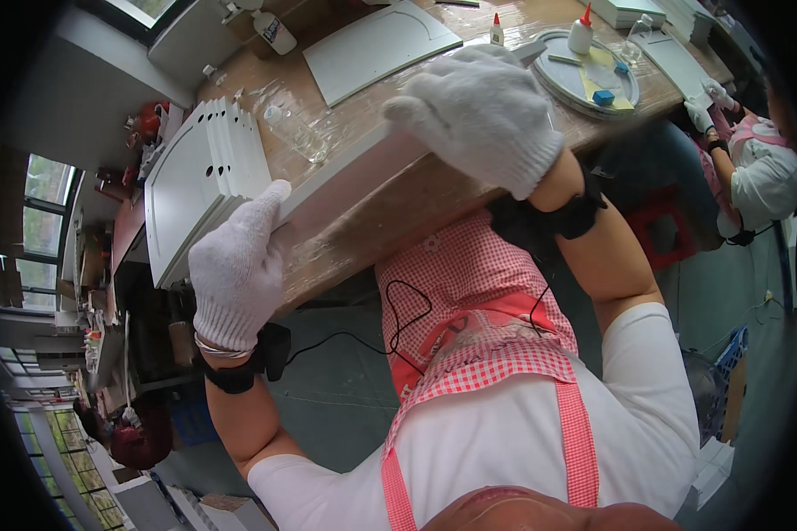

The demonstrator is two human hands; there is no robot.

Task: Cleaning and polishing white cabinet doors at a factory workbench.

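One white-knit-gloved left hand point(239, 261), fingers clamped on flat white panel point(350, 175); matching right hand point(483, 115) curled over, grip unclear. Best braced both ends.

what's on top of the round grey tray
Two small blue blocks, yellow pieces, a thin stick and, seemingly, a white red-tipped bottle. The tray surface beneath them is covered.
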